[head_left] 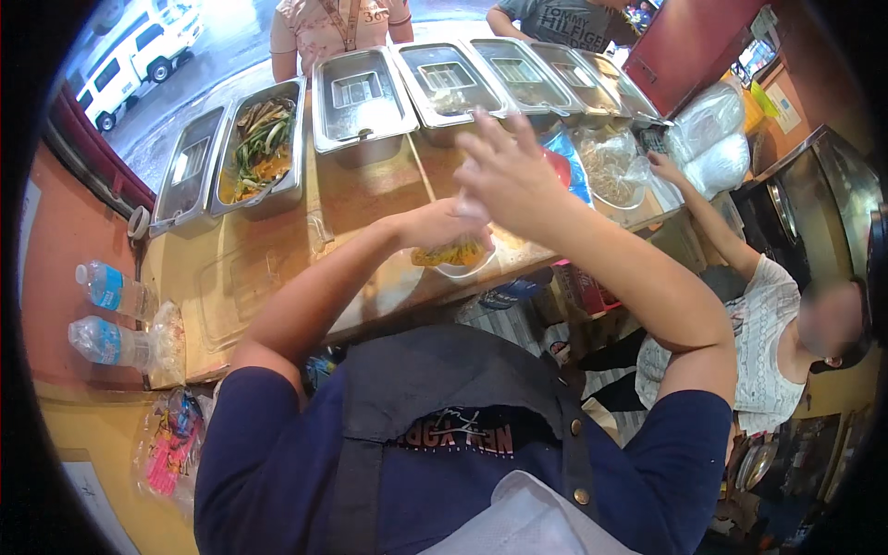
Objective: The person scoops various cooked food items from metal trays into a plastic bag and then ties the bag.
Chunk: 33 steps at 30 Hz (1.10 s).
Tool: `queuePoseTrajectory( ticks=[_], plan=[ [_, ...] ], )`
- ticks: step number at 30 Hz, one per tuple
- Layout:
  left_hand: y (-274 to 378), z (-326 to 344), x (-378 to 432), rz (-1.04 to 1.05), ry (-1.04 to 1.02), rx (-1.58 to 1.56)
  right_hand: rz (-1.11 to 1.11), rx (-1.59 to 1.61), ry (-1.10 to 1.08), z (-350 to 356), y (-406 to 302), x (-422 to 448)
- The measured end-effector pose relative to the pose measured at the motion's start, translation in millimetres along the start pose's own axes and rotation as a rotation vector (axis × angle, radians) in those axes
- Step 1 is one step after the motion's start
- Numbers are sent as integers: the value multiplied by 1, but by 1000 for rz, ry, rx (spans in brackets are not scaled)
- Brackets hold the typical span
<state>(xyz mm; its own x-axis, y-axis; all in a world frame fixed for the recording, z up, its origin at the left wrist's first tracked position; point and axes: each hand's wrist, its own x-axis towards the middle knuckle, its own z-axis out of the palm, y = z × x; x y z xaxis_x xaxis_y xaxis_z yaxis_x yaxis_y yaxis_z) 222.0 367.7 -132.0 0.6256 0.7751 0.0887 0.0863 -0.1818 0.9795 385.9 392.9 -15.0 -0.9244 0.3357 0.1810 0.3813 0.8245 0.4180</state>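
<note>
My left hand (444, 225) grips the gathered top of a clear plastic bag of yellow-orange food (451, 254), which rests over a white bowl (475, 269) near the counter's front edge. My right hand (503, 170) is raised just above and to the right, blurred, its fingers spread; thin clear plastic seems to lie between the two hands, and whether the fingers pinch it is not clear. Beyond them stands a row of steel food pans. One pan (300, 139) holds green vegetables and orange sauce; the pan next to it (399, 128) has a clear lid.
Plastic water bottles (114, 341) stand at the left end of the wooden counter (361, 187). A bowl of brown food (614, 173) under plastic and bulky clear bags (707, 139) are at the right. A co-worker (749, 326) reaches in there. People stand beyond the pans.
</note>
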Motion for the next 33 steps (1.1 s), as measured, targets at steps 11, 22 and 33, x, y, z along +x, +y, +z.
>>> queuePoseTrajectory(
  ticks=[11,22,33],
  plan=[
    [45,-19,-3,-125,-81,631,99,657,-404,14,18,-26],
    [154,21,31,742,64,1276,-1143,3341,14,48,-108,-46],
    [115,41,-1,633,199,709,344,2256,188,71,2,-87]
  ],
)
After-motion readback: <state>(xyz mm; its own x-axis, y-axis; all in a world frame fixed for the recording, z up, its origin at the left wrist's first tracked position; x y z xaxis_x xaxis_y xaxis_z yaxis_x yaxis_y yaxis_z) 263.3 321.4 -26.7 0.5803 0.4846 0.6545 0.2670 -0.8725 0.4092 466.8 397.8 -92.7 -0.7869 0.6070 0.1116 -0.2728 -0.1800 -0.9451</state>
